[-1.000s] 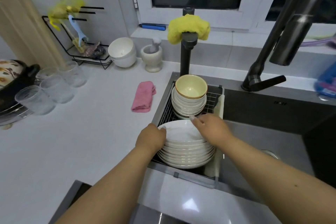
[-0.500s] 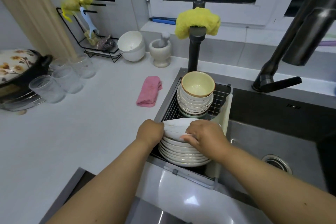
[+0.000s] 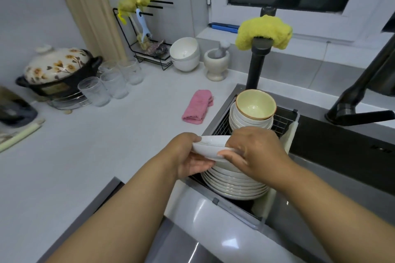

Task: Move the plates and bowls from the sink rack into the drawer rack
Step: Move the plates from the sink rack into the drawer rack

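A white plate (image 3: 210, 146) is lifted a little and tilted above a stack of several white plates (image 3: 234, 184) in the wire sink rack (image 3: 282, 121). My left hand (image 3: 188, 156) grips its left rim from below. My right hand (image 3: 254, 151) holds its right rim from above. Behind the plates, in the same rack, stands a stack of bowls (image 3: 252, 118) topped by a yellowish bowl with a brown rim (image 3: 255, 104). The drawer rack is not in view; only a grey edge (image 3: 100, 205) shows at the bottom.
A pink cloth (image 3: 197, 105) lies on the white counter left of the sink. Further left are several glasses (image 3: 111, 86), a flowered pot (image 3: 56, 70), white bowls (image 3: 184, 53) and a mortar (image 3: 217, 61). A black tap (image 3: 361, 92) stands right, a yellow cloth (image 3: 264, 31) on a black post.
Both hands have closed on the top plate and raised it off the stack, tilting it. The camera has moved closer and shifted, so the counter's left side shows more.
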A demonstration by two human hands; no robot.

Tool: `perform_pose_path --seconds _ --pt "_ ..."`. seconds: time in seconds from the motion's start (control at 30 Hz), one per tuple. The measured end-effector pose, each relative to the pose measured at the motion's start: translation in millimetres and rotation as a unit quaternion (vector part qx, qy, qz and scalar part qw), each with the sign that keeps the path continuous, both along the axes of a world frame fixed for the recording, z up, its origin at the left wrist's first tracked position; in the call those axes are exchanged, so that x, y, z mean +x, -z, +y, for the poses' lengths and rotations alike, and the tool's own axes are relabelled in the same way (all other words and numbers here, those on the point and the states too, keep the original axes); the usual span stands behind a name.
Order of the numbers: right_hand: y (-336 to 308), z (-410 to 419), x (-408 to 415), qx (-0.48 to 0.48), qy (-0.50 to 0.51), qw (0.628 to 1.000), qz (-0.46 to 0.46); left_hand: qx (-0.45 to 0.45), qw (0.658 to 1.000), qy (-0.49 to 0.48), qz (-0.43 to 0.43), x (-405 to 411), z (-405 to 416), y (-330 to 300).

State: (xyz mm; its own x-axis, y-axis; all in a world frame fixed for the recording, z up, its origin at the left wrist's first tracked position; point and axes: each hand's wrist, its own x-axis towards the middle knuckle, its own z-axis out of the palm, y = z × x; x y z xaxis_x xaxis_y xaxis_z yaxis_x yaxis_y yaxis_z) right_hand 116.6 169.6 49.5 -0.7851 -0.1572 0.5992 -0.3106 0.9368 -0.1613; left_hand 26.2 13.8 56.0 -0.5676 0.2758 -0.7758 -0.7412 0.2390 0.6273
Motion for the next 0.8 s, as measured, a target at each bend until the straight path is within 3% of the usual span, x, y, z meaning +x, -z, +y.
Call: perform_pose_path --seconds 0.1,0.23,0.47,0.6,0.73,0.8 --pt "-14.5 -17.0 3.6 0.011 -0.036 0.999 0.003 0.063 0.996 -0.059 -0.032 8.8 -19.5 -13.1" --pt "-22.0 -42.5 7.6 -0.001 -0.072 0.997 -0.004 0.09 0.988 -0.124 0.021 27.4 -51.9 -23.9" --pt "-32.0 -122.4 11.4 -0.198 -0.042 0.976 -0.075 0.112 0.947 -0.286 0.097 81.1 -161.7 -35.8" --pt "-27.9 -190.0 21.1 -0.258 -0.043 0.956 -0.132 0.1 0.918 -0.357 0.141 130.7 -237.3 -40.0" --pt "-30.1 -272.8 44.6 -0.367 -0.022 0.895 -0.253 0.096 0.88 -0.435 0.166 192.2 -312.3 -40.7" --pt "-34.6 -318.7 65.9 -0.446 -0.053 0.818 -0.36 0.098 0.859 -0.471 0.173 225.8 -350.4 -38.5"
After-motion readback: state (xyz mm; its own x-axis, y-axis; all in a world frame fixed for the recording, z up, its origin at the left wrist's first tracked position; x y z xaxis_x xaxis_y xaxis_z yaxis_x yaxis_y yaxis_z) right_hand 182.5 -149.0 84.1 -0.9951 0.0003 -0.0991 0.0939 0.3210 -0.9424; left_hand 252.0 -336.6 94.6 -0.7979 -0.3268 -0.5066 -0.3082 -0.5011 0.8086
